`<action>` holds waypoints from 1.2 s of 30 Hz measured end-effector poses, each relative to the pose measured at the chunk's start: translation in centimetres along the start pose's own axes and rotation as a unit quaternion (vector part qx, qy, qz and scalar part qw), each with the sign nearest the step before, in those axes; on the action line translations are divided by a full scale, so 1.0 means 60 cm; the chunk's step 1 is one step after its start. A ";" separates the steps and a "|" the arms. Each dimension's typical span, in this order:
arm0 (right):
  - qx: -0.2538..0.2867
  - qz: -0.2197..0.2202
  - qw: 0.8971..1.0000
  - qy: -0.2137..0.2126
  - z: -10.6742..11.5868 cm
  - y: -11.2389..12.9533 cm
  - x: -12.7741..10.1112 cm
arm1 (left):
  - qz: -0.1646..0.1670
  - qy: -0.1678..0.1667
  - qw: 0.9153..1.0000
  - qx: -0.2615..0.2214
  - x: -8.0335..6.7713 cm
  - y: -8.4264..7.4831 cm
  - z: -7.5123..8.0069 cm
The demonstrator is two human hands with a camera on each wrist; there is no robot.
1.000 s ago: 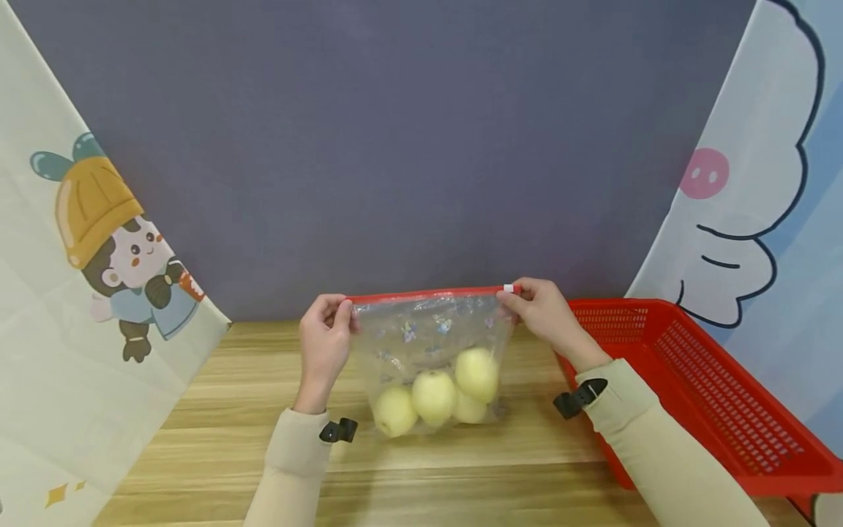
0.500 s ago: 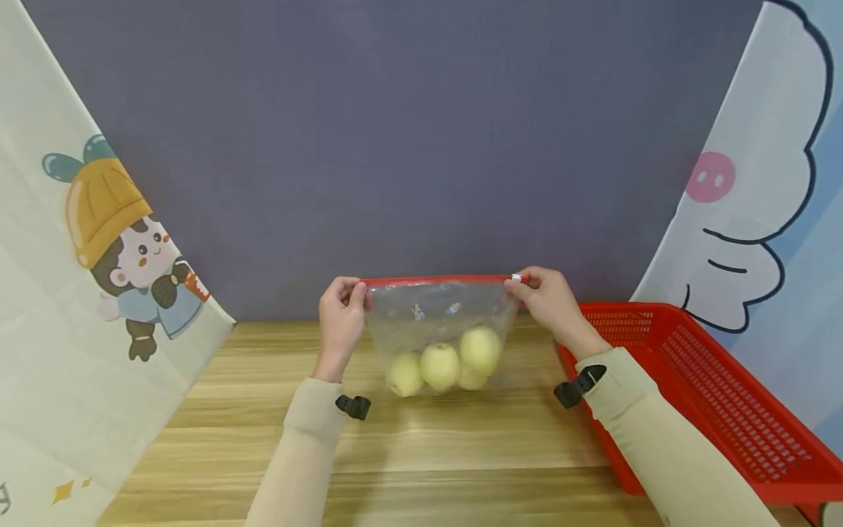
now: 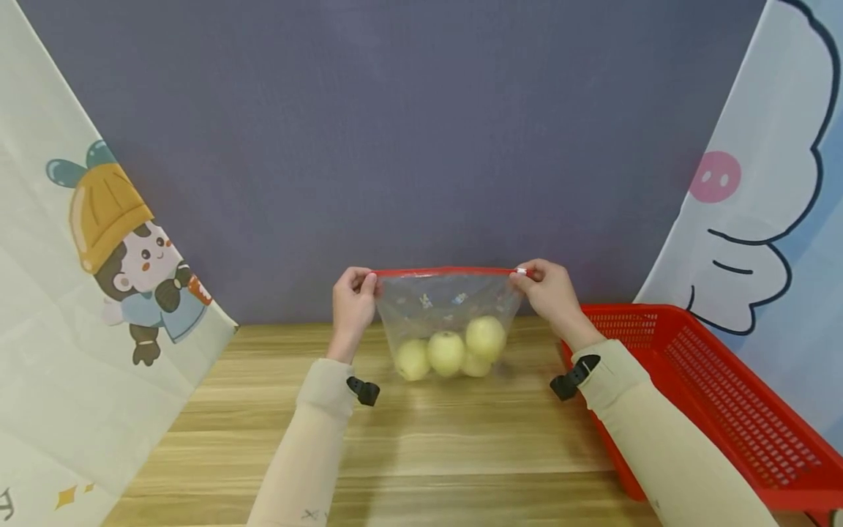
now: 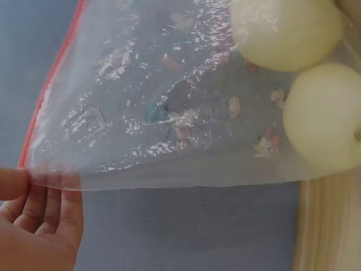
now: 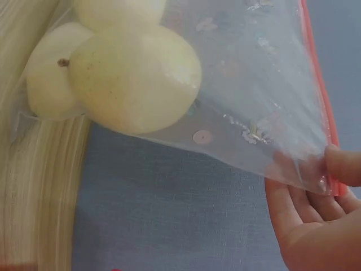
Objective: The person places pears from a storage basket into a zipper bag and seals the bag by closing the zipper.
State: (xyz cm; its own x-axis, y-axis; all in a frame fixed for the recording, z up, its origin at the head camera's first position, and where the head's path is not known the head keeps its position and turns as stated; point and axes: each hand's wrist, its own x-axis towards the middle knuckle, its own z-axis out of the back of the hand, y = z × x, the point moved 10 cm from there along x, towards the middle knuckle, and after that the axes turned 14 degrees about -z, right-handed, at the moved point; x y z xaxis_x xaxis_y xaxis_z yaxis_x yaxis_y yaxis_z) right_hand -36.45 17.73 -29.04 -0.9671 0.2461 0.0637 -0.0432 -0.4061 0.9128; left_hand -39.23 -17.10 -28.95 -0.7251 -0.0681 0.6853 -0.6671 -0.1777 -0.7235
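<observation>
A clear zip bag (image 3: 448, 307) with a red seal strip along its top edge hangs above the wooden tabletop (image 3: 421, 454), in front of the grey-blue backdrop. Its film is thin, wrinkled and glossy, printed with small pastel motifs that show best in the left wrist view. A small white slider (image 3: 521, 271) sits at the right end of the red strip. Four pale yellow-green apples (image 3: 446, 353) are bunched at the bottom of the bag, pressed against one another and stretching the plastic; whether the bag's underside touches the tabletop cannot be told.

The bag hangs upright, sealed edge on top and the fruit-laden bottom pointing down. Its long axis runs level from left to right, along the taut red strip between the two hands.

The left hand (image 3: 353, 300) pinches the left top corner of the bag between thumb and curled fingers. The right hand (image 3: 549, 291) pinches the right top corner, thumb and fingers closed on the strip at the slider. Both wrist views show a thumb pressing the film against the fingers.

A red plastic mesh basket (image 3: 711, 410) rests on the tabletop to the right, near the right forearm.
</observation>
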 end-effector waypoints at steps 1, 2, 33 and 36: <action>-0.003 -0.001 1.000 0.002 0.001 -0.002 -0.003 | 0.004 0.000 1.000 -0.006 -0.003 0.002 0.000; -0.006 -0.001 1.000 0.004 0.001 -0.003 -0.006 | 0.008 -0.001 1.000 -0.011 -0.006 0.003 0.001; -0.087 0.071 0.993 0.034 -0.072 -0.057 -0.173 | 0.070 0.159 0.983 -0.054 -0.180 0.005 -0.003; -0.106 0.079 0.991 0.038 -0.079 -0.069 -0.188 | 0.063 0.197 0.977 -0.052 -0.196 0.004 -0.013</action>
State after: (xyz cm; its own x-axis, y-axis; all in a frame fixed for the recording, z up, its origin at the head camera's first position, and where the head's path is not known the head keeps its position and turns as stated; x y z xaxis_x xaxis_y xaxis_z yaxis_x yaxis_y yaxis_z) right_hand -26.52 12.45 -35.45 -0.9819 0.1013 0.1602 0.0656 -0.6112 0.7888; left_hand -31.00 -15.61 -37.26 -0.7989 0.3035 0.5193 -0.5666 -0.0897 -0.8191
